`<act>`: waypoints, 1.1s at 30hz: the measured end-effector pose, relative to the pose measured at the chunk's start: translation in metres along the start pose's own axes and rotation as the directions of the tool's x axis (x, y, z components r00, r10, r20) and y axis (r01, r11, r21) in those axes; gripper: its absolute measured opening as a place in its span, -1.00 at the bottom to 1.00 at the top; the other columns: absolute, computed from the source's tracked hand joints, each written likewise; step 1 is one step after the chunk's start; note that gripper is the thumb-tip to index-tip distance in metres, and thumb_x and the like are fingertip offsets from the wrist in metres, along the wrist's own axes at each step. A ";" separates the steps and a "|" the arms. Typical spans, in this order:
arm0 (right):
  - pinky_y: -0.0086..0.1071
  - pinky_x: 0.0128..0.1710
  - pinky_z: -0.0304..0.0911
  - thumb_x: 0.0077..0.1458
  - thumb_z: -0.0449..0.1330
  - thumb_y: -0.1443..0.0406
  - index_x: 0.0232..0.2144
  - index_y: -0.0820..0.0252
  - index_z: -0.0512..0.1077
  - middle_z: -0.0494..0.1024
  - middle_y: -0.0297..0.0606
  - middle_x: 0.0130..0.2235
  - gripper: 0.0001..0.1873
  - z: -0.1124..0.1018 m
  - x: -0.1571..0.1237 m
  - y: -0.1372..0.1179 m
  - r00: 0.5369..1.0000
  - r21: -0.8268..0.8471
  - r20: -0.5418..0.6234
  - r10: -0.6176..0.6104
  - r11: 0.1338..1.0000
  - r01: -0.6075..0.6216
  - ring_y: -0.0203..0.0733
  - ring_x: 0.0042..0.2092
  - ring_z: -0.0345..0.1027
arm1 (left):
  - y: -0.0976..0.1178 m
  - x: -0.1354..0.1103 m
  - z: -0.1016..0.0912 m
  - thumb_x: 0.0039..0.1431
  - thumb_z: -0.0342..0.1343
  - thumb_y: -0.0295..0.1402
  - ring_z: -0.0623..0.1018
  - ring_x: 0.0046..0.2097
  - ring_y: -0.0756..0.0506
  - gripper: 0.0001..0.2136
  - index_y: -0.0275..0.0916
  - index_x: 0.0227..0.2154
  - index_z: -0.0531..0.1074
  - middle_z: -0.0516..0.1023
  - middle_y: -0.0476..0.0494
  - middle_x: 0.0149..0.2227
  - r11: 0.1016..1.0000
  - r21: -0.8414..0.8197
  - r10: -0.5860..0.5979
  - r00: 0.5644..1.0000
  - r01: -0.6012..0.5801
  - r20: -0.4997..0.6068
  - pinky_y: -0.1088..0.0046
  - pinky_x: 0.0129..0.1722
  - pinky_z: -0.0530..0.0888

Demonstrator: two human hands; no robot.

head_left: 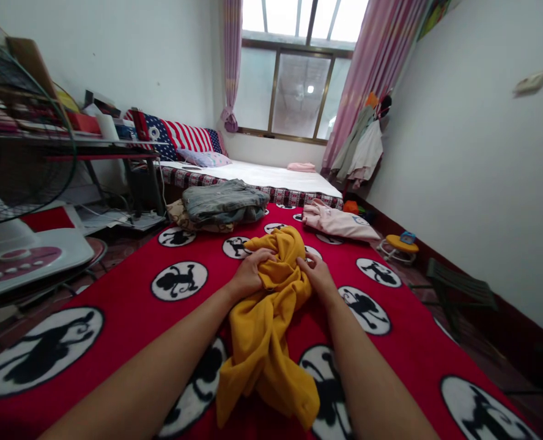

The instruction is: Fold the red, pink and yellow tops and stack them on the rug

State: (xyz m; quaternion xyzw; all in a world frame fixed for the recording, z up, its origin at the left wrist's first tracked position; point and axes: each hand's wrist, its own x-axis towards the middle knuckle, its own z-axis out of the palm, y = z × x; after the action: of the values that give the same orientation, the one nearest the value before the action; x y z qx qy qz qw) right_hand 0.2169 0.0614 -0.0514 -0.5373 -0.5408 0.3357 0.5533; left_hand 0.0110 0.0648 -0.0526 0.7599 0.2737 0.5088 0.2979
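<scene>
At the centre of the frame, one yellow cloth [271, 318] lies bunched on one red blanket [129, 311], fingers of two hands, left hand [248, 275] and right hand [319, 278], clamped on its upper folds. Beyond sit one clothes pile [225, 203], left of centre, and one pink garment [340, 223], right. One fan [19, 260] stands far left.

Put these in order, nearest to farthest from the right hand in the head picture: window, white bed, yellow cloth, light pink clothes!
1. Yellow cloth: touching the right hand.
2. Light pink clothes: ahead, slightly right.
3. White bed: past the red blanket.
4. Window: farthest, behind the bed.
</scene>
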 end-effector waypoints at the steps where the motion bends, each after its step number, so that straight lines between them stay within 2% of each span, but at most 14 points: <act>1: -0.31 -0.34 0.37 -0.13 0.25 -0.06 -0.09 0.26 0.43 0.59 -0.13 -0.21 -0.36 0.003 0.000 0.003 0.998 -0.014 0.050 -0.024 1.000 0.025 -0.10 -0.26 0.48 | 0.001 0.000 0.000 -0.18 0.32 -0.35 0.50 0.01 -0.18 -0.75 -0.25 -0.37 0.47 0.50 -0.19 -0.05 0.999 0.027 0.020 1.000 -0.021 0.014 0.32 0.05 0.40; 4: -0.29 -0.20 0.37 -0.05 0.22 -0.05 -0.03 0.24 0.41 0.56 -0.12 -0.10 -0.37 0.012 -0.002 0.004 0.990 -0.094 0.049 -0.129 0.987 0.134 -0.11 -0.16 0.46 | -0.002 -0.002 -0.001 -0.12 0.30 -0.35 0.46 0.06 -0.18 -0.70 -0.21 -0.25 0.47 0.48 -0.17 -0.03 0.987 0.155 0.042 0.999 -0.046 0.029 0.27 0.11 0.37; 7: -0.30 -0.23 0.35 -0.06 0.24 -0.05 -0.04 0.27 0.44 0.50 -0.05 -0.06 -0.36 0.014 -0.007 -0.003 0.975 -0.211 -0.098 -0.199 0.962 0.175 -0.16 -0.25 0.41 | -0.002 -0.004 -0.003 -0.12 0.32 -0.33 0.41 0.12 -0.20 -0.56 -0.17 -0.10 0.45 0.44 -0.17 0.03 0.952 0.301 0.060 0.998 -0.059 0.005 0.24 0.17 0.32; 9: -0.33 -0.30 0.32 -0.05 0.23 -0.05 0.00 0.28 0.41 0.51 -0.09 -0.13 -0.33 0.012 -0.012 -0.012 0.971 -0.202 -0.101 -0.217 0.960 0.194 -0.23 -0.35 0.35 | -0.001 -0.005 -0.003 -0.11 0.32 -0.32 0.41 0.12 -0.20 -0.52 -0.17 -0.05 0.43 0.40 -0.18 0.06 0.935 0.353 0.051 0.998 -0.031 -0.048 0.26 0.16 0.34; 13: -0.39 -0.28 0.29 -0.14 0.35 0.06 0.08 0.15 0.36 0.49 -0.26 -0.17 -0.28 0.011 -0.024 -0.028 0.925 -0.180 0.267 -0.269 0.929 0.322 -0.28 -0.32 0.32 | -0.002 -0.005 -0.001 -0.13 0.32 -0.30 0.46 0.03 -0.19 -0.48 -0.18 -0.03 0.41 0.43 -0.17 -0.02 0.926 0.367 -0.024 0.984 0.088 -0.176 0.28 0.10 0.40; 16: -0.39 -0.21 0.27 -0.12 0.34 0.11 -0.18 0.16 0.52 0.52 -0.30 -0.27 -0.58 0.014 -0.028 -0.030 0.879 -0.245 0.396 -0.267 0.892 0.381 -0.22 -0.25 0.36 | -0.005 -0.004 -0.001 -0.15 0.31 -0.36 0.46 0.03 -0.18 -0.47 -0.20 -0.02 0.40 0.43 -0.17 -0.02 0.930 0.358 -0.031 0.987 0.086 -0.159 0.28 0.11 0.39; 18: -0.41 -0.27 0.27 -0.05 0.28 0.10 -0.32 0.19 0.53 0.51 -0.32 -0.38 -0.69 0.012 -0.025 -0.028 0.927 -0.236 0.265 -0.267 0.914 0.331 -0.21 -0.29 0.36 | -0.004 -0.003 -0.002 -0.10 0.29 -0.35 0.44 0.07 -0.18 -0.47 -0.22 0.00 0.38 0.42 -0.18 0.02 0.938 0.343 -0.011 0.990 0.059 -0.141 0.28 0.13 0.36; 21: -0.39 -0.33 0.30 -0.04 0.24 0.06 -0.29 0.22 0.48 0.52 -0.29 -0.36 -0.64 -0.006 -0.013 -0.022 0.951 -0.050 -0.195 -0.241 0.971 0.235 -0.20 -0.32 0.38 | -0.002 -0.002 -0.004 0.04 0.23 -0.22 0.42 0.09 -0.18 -0.53 -0.23 0.02 0.37 0.42 -0.20 0.03 0.952 0.298 -0.025 0.991 0.065 -0.135 0.27 0.15 0.34; 22: -0.37 -0.35 0.33 -0.04 0.23 0.06 -0.25 0.22 0.46 0.53 -0.27 -0.34 -0.61 -0.015 -0.009 -0.019 0.909 0.060 -0.387 -0.157 0.979 0.194 -0.18 -0.31 0.40 | -0.001 -0.002 -0.005 0.08 0.20 -0.18 0.43 0.09 -0.17 -0.56 -0.23 0.01 0.37 0.43 -0.20 0.02 0.955 0.285 -0.043 0.990 0.079 -0.134 0.27 0.14 0.34; 24: -0.31 -0.38 0.39 0.00 0.17 0.12 -0.13 0.21 0.40 0.53 -0.21 -0.28 -0.60 -0.035 0.000 -0.013 0.749 0.292 -0.654 0.108 0.949 0.117 -0.12 -0.28 0.45 | -0.002 -0.002 -0.005 0.08 0.20 -0.14 0.44 0.07 -0.18 -0.56 -0.22 -0.01 0.38 0.45 -0.20 0.00 0.953 0.282 -0.074 0.989 0.109 -0.131 0.25 0.13 0.35; 26: -0.26 -0.37 0.44 0.09 0.04 0.23 -0.02 0.19 0.32 0.52 -0.12 -0.17 -0.61 -0.052 0.006 -0.007 0.606 0.452 -0.728 0.319 0.889 0.075 -0.09 -0.19 0.48 | -0.003 -0.003 -0.003 0.01 0.26 -0.14 0.46 0.04 -0.20 -0.54 -0.23 -0.04 0.41 0.47 -0.21 -0.03 0.944 0.306 -0.085 0.988 0.121 -0.129 0.22 0.11 0.37; 27: -0.24 -0.35 0.47 0.11 -0.02 0.28 0.02 0.18 0.28 0.50 -0.09 -0.12 -0.59 -0.057 0.008 -0.004 0.577 0.491 -0.728 0.370 0.869 0.062 -0.09 -0.14 0.48 | -0.004 -0.003 -0.001 -0.02 0.28 -0.16 0.47 0.02 -0.20 -0.57 -0.23 -0.10 0.45 0.48 -0.21 -0.05 0.940 0.320 -0.080 0.989 0.116 -0.123 0.22 0.09 0.38; 31: -0.23 -0.33 0.50 0.13 -0.03 0.28 0.03 0.11 0.17 0.48 -0.13 -0.08 -0.62 -0.057 0.010 0.002 0.620 0.533 -0.672 0.406 0.846 0.023 -0.12 -0.15 0.52 | -0.001 0.001 0.001 0.11 0.16 -0.26 0.50 -0.07 -0.14 -0.87 -0.21 -0.42 0.48 0.52 -0.16 -0.17 0.949 0.308 -0.022 0.987 0.070 -0.157 0.30 0.00 0.43; 33: -0.29 -0.32 0.50 0.13 0.06 0.19 0.02 0.06 0.13 0.47 -0.17 -0.07 -0.59 -0.052 0.009 0.002 0.684 0.536 -0.627 0.372 0.844 0.033 -0.17 -0.22 0.55 | -0.004 0.005 -0.014 0.20 0.06 -0.25 0.51 -0.14 -0.10 -0.82 -0.23 -0.42 0.43 0.53 -0.12 -0.25 0.962 0.240 -0.028 0.925 0.127 -0.379 0.36 -0.09 0.47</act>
State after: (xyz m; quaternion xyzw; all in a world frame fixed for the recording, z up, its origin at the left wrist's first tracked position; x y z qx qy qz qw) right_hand 0.2692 0.0587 -0.0428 -0.5087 -0.1225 0.2834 0.8037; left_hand -0.0009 0.0738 -0.0479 0.6706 0.4197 0.5908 0.1585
